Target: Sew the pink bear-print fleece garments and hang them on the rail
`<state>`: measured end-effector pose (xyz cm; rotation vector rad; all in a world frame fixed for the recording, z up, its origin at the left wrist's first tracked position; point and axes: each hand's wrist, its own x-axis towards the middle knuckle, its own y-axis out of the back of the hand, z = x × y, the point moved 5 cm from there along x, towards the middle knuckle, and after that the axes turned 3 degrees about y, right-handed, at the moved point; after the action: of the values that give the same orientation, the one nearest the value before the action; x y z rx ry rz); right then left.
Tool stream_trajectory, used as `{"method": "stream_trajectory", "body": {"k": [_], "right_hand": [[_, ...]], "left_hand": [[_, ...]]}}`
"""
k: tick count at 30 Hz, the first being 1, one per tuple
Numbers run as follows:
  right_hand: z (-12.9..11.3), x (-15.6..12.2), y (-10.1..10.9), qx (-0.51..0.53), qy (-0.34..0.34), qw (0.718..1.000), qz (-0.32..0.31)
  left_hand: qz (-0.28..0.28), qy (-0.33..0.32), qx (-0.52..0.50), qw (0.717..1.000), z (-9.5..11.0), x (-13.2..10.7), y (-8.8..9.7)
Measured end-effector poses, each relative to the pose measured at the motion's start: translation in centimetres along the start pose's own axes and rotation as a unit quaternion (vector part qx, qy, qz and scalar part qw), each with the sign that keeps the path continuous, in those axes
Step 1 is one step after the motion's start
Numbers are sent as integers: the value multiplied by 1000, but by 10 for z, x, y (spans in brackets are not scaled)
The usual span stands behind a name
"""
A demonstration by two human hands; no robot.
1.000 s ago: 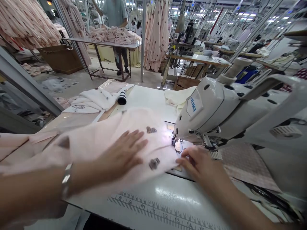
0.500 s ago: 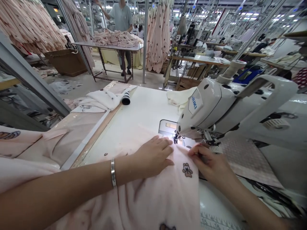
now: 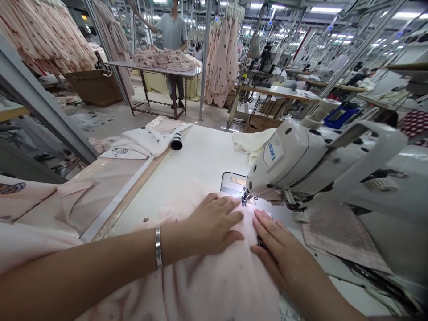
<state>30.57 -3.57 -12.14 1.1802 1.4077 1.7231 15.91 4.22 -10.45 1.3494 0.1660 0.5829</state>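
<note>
Pink plush fabric (image 3: pixel 214 281) with small bear patches lies across the sewing table and runs under the presser foot (image 3: pixel 244 199) of a white sewing machine (image 3: pixel 294 156). My left hand (image 3: pixel 214 223), a silver bracelet on its wrist, rests flat on the fabric just left of the needle area, fingers spread. On the fabric's right edge, close to the foot, my right hand (image 3: pixel 281 249) lies with its fingers stretched out. It partly covers a bear patch (image 3: pixel 261 242). A small lamp lights the needle spot.
A black-and-white striped cone (image 3: pixel 176 141) stands at the table's left edge by folded white fabric (image 3: pixel 140 141). Cream cloth (image 3: pixel 254 141) lies behind the machine head. A checked pink cloth (image 3: pixel 344 234) is at the right. Beyond, a person (image 3: pixel 172 33) stands behind a table of pink pieces.
My right hand has gone from pinching the fabric's edge to lying flat on it, covering part of the bear patch. My left hand has barely moved.
</note>
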Motion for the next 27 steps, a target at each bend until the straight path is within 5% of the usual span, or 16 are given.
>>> {"method": "stream_trajectory", "body": {"k": [11, 27], "right_hand": [[29, 12, -9, 14, -49, 994, -94], [60, 8, -32, 33, -142, 985, -88]], "left_hand": [[-25, 32, -48, 998, -16, 22, -7], [-18, 52, -76, 996, -30, 36, -12]]}}
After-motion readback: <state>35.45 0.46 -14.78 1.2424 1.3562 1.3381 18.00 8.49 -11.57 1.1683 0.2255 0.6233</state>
